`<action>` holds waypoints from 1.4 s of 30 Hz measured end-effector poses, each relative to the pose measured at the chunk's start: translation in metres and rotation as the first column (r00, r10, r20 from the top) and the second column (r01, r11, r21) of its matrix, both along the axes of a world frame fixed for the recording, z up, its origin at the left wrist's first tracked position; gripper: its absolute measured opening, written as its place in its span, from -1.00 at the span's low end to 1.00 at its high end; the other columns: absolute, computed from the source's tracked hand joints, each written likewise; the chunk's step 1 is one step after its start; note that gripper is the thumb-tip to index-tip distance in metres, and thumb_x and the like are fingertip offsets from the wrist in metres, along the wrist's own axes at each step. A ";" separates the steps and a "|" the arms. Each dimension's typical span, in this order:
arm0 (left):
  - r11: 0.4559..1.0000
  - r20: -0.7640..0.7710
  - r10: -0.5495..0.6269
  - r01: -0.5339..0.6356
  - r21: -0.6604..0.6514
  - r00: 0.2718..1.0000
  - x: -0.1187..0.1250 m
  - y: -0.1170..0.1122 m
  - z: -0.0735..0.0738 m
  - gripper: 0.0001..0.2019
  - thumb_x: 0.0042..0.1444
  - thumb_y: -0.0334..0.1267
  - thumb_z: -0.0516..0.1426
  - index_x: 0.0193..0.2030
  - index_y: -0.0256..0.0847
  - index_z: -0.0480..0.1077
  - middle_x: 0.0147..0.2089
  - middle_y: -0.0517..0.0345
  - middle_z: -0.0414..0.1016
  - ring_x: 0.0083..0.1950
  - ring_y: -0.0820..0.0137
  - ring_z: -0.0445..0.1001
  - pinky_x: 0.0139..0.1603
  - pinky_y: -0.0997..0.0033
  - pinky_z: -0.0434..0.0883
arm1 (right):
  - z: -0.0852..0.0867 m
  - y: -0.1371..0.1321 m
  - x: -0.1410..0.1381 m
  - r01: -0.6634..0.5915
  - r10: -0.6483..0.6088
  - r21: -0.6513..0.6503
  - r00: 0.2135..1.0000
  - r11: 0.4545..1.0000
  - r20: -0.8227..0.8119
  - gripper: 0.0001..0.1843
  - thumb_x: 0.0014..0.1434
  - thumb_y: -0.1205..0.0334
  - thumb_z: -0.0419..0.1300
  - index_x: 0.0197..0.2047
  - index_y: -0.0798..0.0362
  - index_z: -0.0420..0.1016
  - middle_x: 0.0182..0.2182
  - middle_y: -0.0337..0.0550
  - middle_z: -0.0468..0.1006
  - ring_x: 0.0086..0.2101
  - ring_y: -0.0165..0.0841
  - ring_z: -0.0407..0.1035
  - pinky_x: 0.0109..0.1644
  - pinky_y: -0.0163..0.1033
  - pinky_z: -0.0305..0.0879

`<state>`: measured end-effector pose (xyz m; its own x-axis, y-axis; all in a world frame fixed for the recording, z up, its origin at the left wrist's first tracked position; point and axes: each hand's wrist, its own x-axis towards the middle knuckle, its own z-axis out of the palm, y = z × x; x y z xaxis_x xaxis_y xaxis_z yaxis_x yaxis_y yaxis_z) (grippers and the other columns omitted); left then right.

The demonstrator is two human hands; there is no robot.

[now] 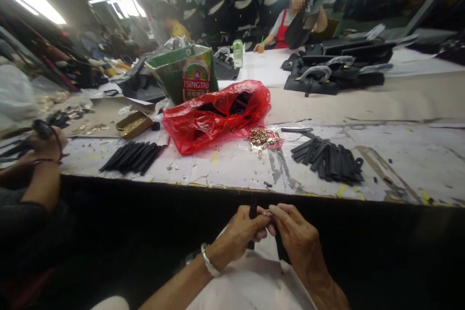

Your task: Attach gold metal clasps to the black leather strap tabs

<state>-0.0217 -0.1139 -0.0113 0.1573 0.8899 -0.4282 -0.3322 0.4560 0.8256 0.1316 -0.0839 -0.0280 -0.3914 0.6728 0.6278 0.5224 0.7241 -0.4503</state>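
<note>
My left hand (241,232) and my right hand (296,235) are close together at the bottom middle, just below the table's near edge. A narrow black strap (253,213) stands upright through my left hand's fingers. A small gold metal fitting (267,213) is pinched between both hands, with my right fingers on it. Part of it is hidden by my fingers. A loose heap of gold fittings (263,139) lies on the table ahead, out of reach of neither hand's touch. Bundled black straps (327,160) lie to its right.
A co-worker's hands (45,143) work a black strap at the left. Further along are black straps (132,157), a red plastic bag (214,116), a Tsingtao carton (183,73), a cardboard tray of hardware (134,125) and black handbags (327,75). A seated person works beyond.
</note>
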 end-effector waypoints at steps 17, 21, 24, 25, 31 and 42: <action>0.995 -0.030 -0.056 0.058 0.086 0.998 0.004 -0.001 0.021 -0.66 0.06 -0.03 0.23 -0.36 -0.36 0.45 -0.53 0.11 0.42 -0.59 0.60 0.07 -0.54 0.48 -0.04 | 0.012 -0.030 0.019 -0.098 -0.211 -0.614 0.887 0.783 -0.411 -0.77 0.19 0.17 0.26 -0.06 -0.12 0.57 -0.27 -0.14 0.61 -0.32 -0.22 0.54 -0.21 -0.11 0.54; 0.988 -0.137 -0.044 0.063 0.140 0.990 0.009 -0.003 0.017 -0.67 0.12 -0.06 0.20 -0.27 -0.37 0.46 -0.52 0.09 0.45 -0.57 0.57 0.15 -0.51 0.49 0.08 | 0.010 -0.037 0.025 -0.245 -0.461 -0.838 0.743 0.488 -0.486 -0.65 0.09 -0.02 0.34 -0.16 0.06 0.60 -0.37 -0.06 0.60 -0.47 -0.28 0.47 -0.45 -0.24 0.46; 0.976 -0.207 -0.100 0.137 0.170 0.973 0.009 -0.005 0.013 -0.68 0.15 -0.07 0.17 -0.28 -0.37 0.46 -0.51 0.10 0.45 -0.56 0.57 0.18 -0.51 0.51 0.10 | 0.011 -0.040 0.025 -0.303 -0.502 -0.862 0.714 0.407 -0.488 -0.63 0.05 -0.07 0.35 -0.30 0.10 0.61 -0.49 -0.09 0.55 -0.51 -0.34 0.39 -0.50 -0.30 0.35; 0.970 -0.224 -0.118 0.161 0.185 0.967 0.009 -0.005 0.011 -0.68 0.16 -0.06 0.16 -0.28 -0.36 0.46 -0.50 0.11 0.45 -0.55 0.57 0.18 -0.51 0.51 0.10 | 0.012 -0.041 0.025 -0.301 -0.515 -0.871 0.712 0.389 -0.477 -0.63 0.04 -0.07 0.36 -0.34 0.11 0.61 -0.53 -0.11 0.53 -0.53 -0.35 0.36 -0.51 -0.31 0.32; 0.933 -0.301 -0.181 0.261 0.250 0.936 0.007 -0.007 0.000 -0.69 0.22 -0.06 0.10 -0.28 -0.32 0.43 -0.48 0.15 0.44 -0.55 0.57 0.18 -0.51 0.52 0.11 | 0.014 -0.042 0.024 -0.290 -0.535 -0.893 0.721 0.344 -0.441 -0.65 0.00 -0.03 0.39 -0.40 0.14 0.59 -0.62 -0.18 0.45 -0.59 -0.42 0.25 -0.52 -0.34 0.20; 0.970 -0.146 -0.227 0.238 0.057 0.963 0.009 -0.005 0.012 -0.58 0.20 0.13 0.07 -0.12 -0.25 0.30 -0.29 0.10 0.45 -0.44 0.55 0.29 -0.46 0.56 0.18 | 0.009 -0.030 0.035 -0.130 -0.551 -0.869 0.726 0.478 -0.412 -0.67 0.02 -0.02 0.37 -0.40 0.11 0.57 -0.63 -0.22 0.44 -0.61 -0.45 0.24 -0.54 -0.37 0.19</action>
